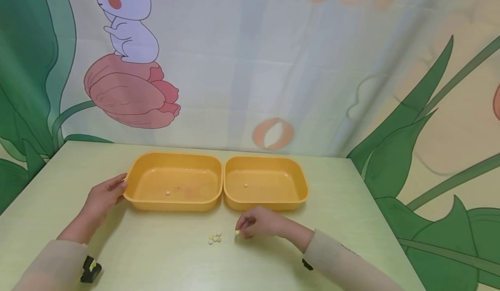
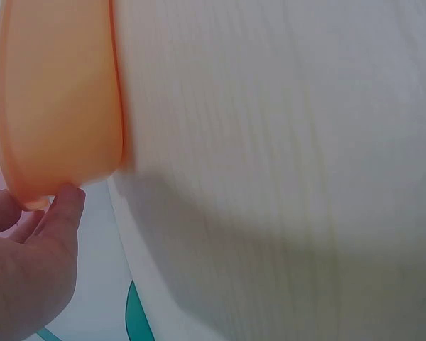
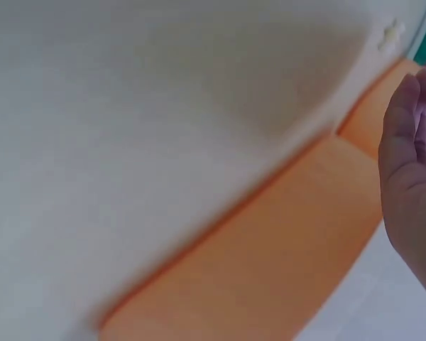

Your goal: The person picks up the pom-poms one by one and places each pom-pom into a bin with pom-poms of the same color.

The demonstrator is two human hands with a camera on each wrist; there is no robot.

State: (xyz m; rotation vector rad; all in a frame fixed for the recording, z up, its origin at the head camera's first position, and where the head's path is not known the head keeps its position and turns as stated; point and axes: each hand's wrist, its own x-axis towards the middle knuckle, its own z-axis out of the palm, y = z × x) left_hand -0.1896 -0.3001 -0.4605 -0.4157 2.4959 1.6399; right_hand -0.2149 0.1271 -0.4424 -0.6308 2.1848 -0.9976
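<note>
My left hand (image 1: 102,197) grips the left side of the left yellow plastic bin (image 1: 173,206), thumb and fingers at its rim. In the left wrist view the fingertips pinch the end of that bin (image 2: 60,106). My right hand (image 1: 259,222) is just in front of the right yellow bin (image 1: 291,205), pinching a small yellow round piece (image 1: 237,232). To its left, several small white and yellow round pieces (image 1: 215,239) lie grouped on the table. One pale piece (image 1: 168,193) sits in the left bin, and one yellowish piece (image 1: 245,185) in the right bin.
Both bins stand side by side near the back of the pale table (image 1: 156,256). Behind the table hangs a printed curtain (image 1: 218,65) with a white animal and flowers. Black wrist devices (image 1: 90,270) show below the sleeves.
</note>
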